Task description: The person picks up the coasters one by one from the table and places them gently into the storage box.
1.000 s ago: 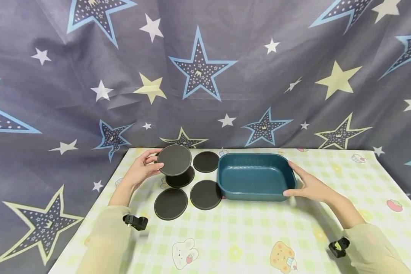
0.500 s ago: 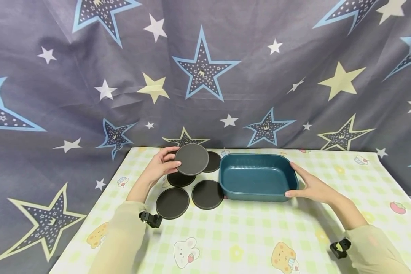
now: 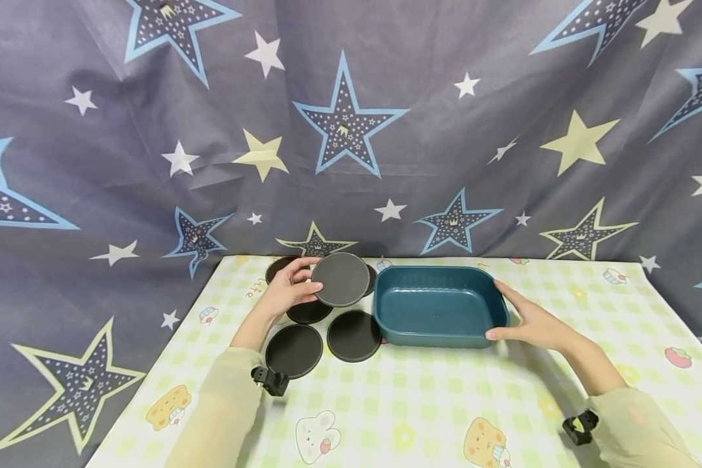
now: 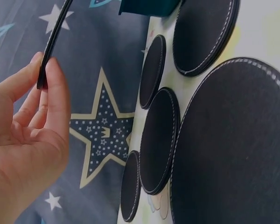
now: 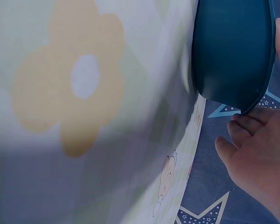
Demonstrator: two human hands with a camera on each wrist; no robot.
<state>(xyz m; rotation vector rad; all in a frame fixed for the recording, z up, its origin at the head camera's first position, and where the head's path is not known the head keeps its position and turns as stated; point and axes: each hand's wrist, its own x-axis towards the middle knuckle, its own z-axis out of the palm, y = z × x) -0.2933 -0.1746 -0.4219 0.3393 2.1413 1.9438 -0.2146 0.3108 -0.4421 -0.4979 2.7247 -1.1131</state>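
Note:
My left hand pinches a round black coaster with pale edge stitching by its left rim. The coaster is raised above the table, left of the teal rectangular bin. In the left wrist view, the held coaster appears edge-on between thumb and fingers. At the bin's right end, my right hand grips the wall, thumb at the near corner and fingers towards the far one. Several more coasters lie flat, among them a near-left coaster and a coaster beside the bin; one behind is partly covered.
A checked cartoon-print cloth covers the table. Behind its far edge hangs a grey star-patterned curtain. Black wrist cameras, one on the left sleeve and one on the right, stick out over the cloth.
My left hand has carried the coaster to the right, towards the bin, uncovering a coaster at the far left. My right hand and the bin have stayed in place.

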